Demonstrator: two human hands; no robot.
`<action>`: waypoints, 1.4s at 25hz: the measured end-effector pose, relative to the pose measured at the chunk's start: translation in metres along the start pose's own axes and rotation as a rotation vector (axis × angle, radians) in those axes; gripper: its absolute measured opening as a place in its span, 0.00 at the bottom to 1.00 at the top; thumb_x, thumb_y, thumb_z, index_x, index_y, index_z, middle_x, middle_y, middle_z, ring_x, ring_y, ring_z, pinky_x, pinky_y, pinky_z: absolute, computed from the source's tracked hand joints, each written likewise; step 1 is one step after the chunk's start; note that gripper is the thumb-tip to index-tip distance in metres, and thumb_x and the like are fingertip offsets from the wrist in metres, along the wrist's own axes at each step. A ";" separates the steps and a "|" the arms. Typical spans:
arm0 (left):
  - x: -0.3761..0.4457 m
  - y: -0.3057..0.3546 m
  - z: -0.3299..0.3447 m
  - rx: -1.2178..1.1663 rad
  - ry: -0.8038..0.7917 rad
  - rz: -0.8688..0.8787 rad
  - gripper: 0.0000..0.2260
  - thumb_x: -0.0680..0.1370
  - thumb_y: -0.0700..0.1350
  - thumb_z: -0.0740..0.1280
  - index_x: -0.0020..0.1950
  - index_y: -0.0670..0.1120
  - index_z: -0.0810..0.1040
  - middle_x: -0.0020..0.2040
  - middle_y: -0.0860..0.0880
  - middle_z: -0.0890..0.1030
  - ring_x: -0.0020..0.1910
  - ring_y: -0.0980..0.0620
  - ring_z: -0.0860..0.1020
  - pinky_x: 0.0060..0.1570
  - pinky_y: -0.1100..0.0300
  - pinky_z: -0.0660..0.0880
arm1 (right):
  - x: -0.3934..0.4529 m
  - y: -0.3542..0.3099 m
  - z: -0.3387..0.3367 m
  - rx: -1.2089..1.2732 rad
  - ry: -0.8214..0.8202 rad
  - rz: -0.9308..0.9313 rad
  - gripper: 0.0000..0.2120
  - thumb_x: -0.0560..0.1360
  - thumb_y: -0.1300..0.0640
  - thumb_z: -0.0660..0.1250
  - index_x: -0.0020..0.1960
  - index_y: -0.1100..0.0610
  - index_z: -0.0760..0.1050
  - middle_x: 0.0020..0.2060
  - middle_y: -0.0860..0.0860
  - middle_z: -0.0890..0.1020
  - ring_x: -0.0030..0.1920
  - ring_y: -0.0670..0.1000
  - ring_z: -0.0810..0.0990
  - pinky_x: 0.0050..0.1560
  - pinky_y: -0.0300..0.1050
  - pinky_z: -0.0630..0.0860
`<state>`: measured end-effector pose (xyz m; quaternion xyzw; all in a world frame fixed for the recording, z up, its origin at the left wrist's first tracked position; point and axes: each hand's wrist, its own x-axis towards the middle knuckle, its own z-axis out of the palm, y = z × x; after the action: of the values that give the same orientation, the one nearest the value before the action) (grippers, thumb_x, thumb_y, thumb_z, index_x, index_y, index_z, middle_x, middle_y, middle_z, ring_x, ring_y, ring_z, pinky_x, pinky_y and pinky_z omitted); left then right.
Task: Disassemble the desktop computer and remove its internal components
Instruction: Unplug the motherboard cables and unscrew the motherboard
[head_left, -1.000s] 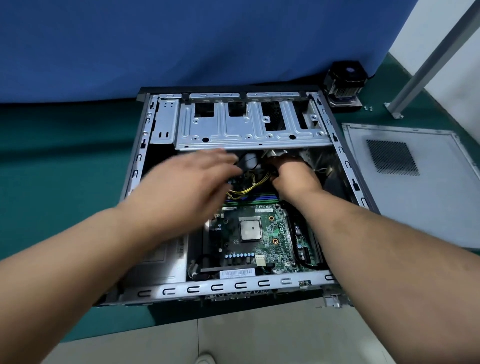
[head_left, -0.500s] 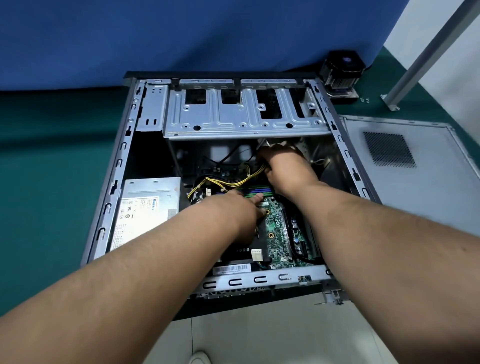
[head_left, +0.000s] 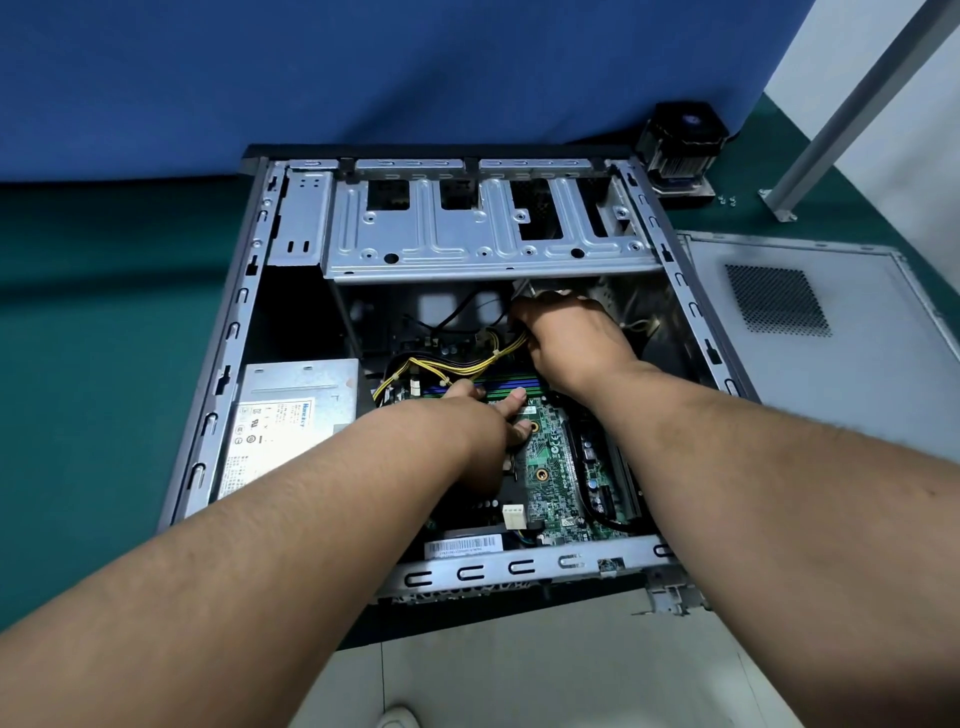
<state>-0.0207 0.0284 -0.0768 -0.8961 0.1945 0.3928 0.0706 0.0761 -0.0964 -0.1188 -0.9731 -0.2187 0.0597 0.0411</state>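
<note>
the right hand (head_left: 563, 340) reached deep into the open grey metal computer case (head_left: 218, 384), its fingers curled around the bundle of yellow and black power cables (head_left: 467, 366) near the far end of the green motherboard (head_left: 558, 462). the left hand (head_left: 483, 426) lay on the motherboard with fingers stretched out flat, fingertips touching the row of dark memory slots (head_left: 511, 384), holding nothing. the case lay on its side on a teal mat (head_left: 93, 364). a silver power supply box (head_left: 280, 421) sat inside at the left, and a perforated silver drive cage (head_left: 483, 228) spanned the far end. a grey side panel (head_left: 810, 338) lay flat to the right of the case, and a black cooler with fan (head_left: 680, 150) stood beyond its far right corner, against a blue screen (head_left: 363, 67).
</note>
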 end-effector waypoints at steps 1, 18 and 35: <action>0.001 -0.001 0.001 0.006 0.000 0.003 0.28 0.86 0.51 0.57 0.84 0.57 0.49 0.83 0.54 0.40 0.82 0.40 0.46 0.79 0.50 0.52 | -0.001 0.000 0.000 -0.001 0.007 -0.003 0.17 0.75 0.61 0.63 0.62 0.47 0.74 0.55 0.59 0.80 0.54 0.64 0.81 0.52 0.51 0.78; 0.007 0.000 0.006 0.016 0.027 -0.009 0.27 0.85 0.50 0.56 0.84 0.57 0.51 0.83 0.55 0.42 0.81 0.40 0.48 0.79 0.52 0.53 | -0.006 -0.004 -0.009 -0.071 -0.052 0.033 0.14 0.79 0.59 0.64 0.65 0.53 0.74 0.48 0.61 0.80 0.51 0.65 0.82 0.44 0.48 0.70; 0.001 -0.011 0.015 -0.109 0.147 -0.011 0.29 0.83 0.50 0.60 0.82 0.64 0.53 0.82 0.64 0.50 0.77 0.47 0.53 0.57 0.48 0.75 | -0.072 0.028 -0.087 -0.281 -0.088 -0.386 0.28 0.78 0.30 0.48 0.36 0.48 0.74 0.31 0.45 0.80 0.35 0.47 0.77 0.56 0.49 0.65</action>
<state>-0.0259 0.0420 -0.0883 -0.9260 0.1727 0.3355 0.0092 0.0346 -0.1575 -0.0281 -0.9060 -0.4081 0.0621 -0.0935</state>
